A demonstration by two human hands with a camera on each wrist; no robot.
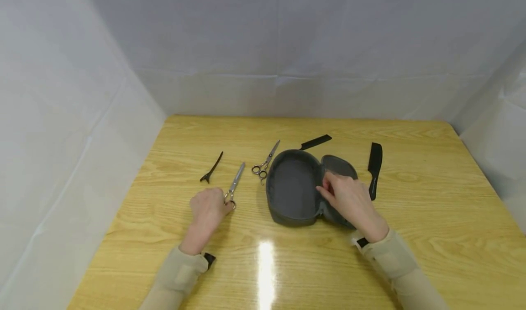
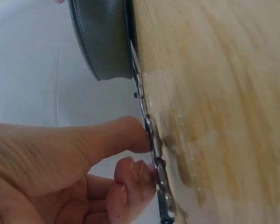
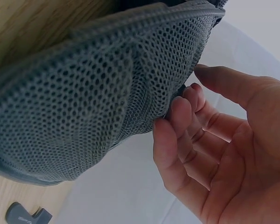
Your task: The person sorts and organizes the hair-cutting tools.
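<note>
Left hand (image 1: pixel 208 208) pinches one of two scissors (image 1: pixel 235 186); right hand (image 1: pixel 349 199), fingers curled, grips the one open grey case (image 1: pixel 292 186) between them. Two combs, one clip.

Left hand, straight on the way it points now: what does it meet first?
The left hand points up and right along the scissors it already pinches at the handle. Past their tip the table looks free; the second scissors and the case lie just right of that line, though depth is unclear.
</note>
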